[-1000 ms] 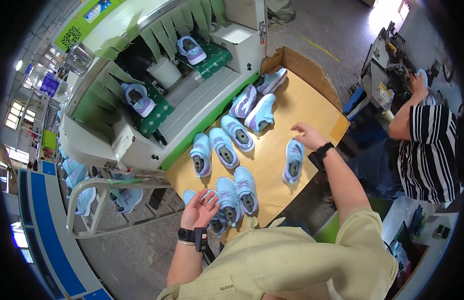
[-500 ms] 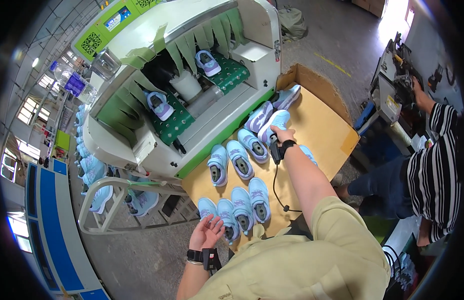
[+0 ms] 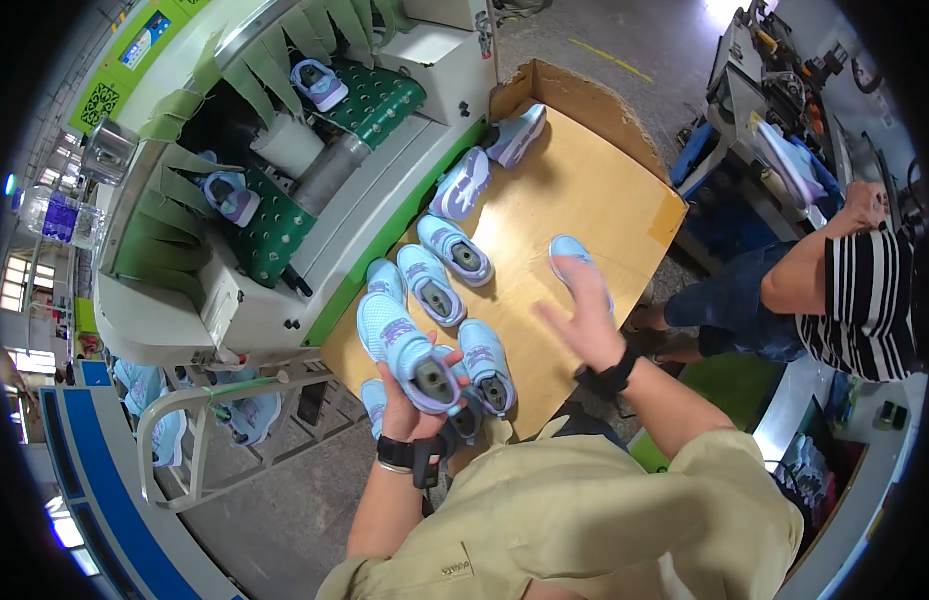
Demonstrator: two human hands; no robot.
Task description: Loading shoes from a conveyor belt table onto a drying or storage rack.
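Left hand now lifted, fingers closed round light-blue shoe. Right hand pulled back from far shoes, fingers spread, empty, above bench; another shoe just beyond fingertips.

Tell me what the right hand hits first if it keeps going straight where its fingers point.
Probably the light blue shoe lying alone on the wooden board: the open right hand points up and away over it, fingertips already overlapping it. How high the hand is above it is unclear.
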